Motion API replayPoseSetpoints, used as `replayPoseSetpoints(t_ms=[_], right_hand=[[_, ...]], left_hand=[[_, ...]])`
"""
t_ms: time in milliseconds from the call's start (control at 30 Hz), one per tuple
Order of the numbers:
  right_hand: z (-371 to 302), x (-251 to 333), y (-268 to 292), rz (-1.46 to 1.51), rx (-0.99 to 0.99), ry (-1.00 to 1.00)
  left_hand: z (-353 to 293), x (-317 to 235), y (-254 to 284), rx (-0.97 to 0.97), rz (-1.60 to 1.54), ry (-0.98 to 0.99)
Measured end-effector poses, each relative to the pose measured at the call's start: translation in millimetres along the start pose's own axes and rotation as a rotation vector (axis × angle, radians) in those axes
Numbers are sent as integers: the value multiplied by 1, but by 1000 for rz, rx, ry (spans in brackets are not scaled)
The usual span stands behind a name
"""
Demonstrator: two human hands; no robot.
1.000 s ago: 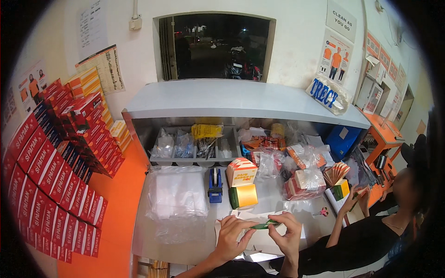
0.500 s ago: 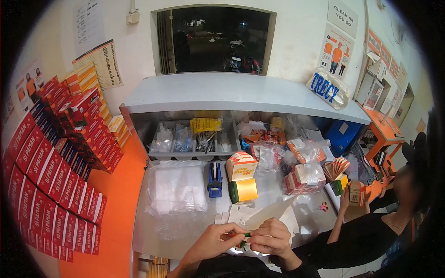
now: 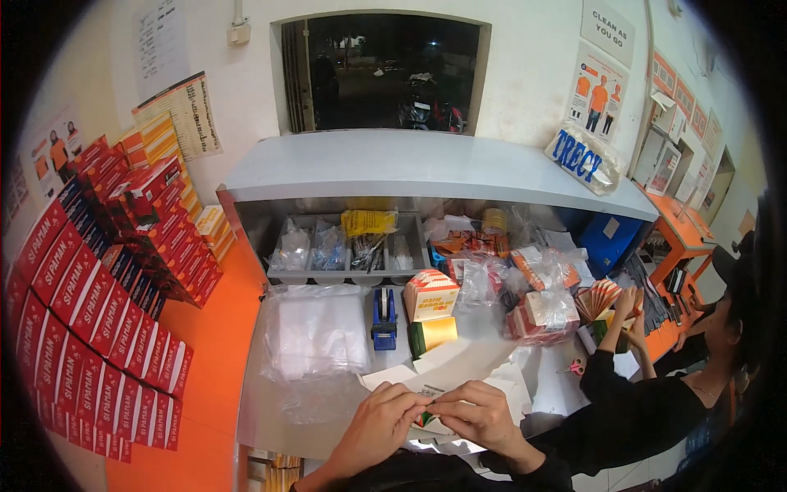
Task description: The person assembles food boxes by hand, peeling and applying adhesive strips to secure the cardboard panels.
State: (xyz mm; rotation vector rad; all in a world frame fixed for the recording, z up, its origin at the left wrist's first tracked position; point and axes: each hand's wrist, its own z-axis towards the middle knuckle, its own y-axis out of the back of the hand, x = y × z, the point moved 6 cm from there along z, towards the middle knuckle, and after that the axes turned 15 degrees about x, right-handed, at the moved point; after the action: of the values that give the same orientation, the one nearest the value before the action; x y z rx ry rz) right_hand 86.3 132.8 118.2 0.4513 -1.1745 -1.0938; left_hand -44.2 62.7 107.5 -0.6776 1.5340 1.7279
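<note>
An unfolded paper box (image 3: 463, 365) lies spread at the front of the counter, its plain white inside facing up. At its near edge my left hand (image 3: 385, 426) pinches the card between thumb and fingertips. Close beside it, my right hand (image 3: 478, 416) pinches the same edge, the fingertips of both hands almost meeting. A small green and red patch of the box's printed outside shows below my fingers. Just beyond stand a stack of folded red and cream cartons (image 3: 431, 295) and a green and yellow carton (image 3: 434, 334). The fold under my fingers is mostly hidden.
A blue tape dispenser (image 3: 384, 320) stands beside plastic-wrapped white sheets (image 3: 318, 332). Behind is a grey divided tray (image 3: 328, 266). Wrapped cartons (image 3: 541, 316) and pink scissors (image 3: 576, 366) lie to the right, near a co-worker (image 3: 656, 410). Red boxes (image 3: 90, 353) are piled left.
My hands stay pinched at the box's edge while its white flaps have shifted and spread to the left. The co-worker has leaned forward and reached toward the cartons at the right.
</note>
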Motion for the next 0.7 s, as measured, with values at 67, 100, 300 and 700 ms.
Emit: replayPoseSetpoints(t_ms=[67, 100, 300, 700], right_hand=[[3, 5, 3, -48, 51, 52], [1, 2, 3, -46, 52, 55], [-9, -2, 8, 48, -94, 61], [-16, -63, -74, 1226, 383, -336]], left_hand=[[3, 10, -1, 93, -102, 20], [5, 17, -7, 187, -206, 38], [11, 26, -21, 261, -471, 158], [22, -1, -18, -74, -138, -139]])
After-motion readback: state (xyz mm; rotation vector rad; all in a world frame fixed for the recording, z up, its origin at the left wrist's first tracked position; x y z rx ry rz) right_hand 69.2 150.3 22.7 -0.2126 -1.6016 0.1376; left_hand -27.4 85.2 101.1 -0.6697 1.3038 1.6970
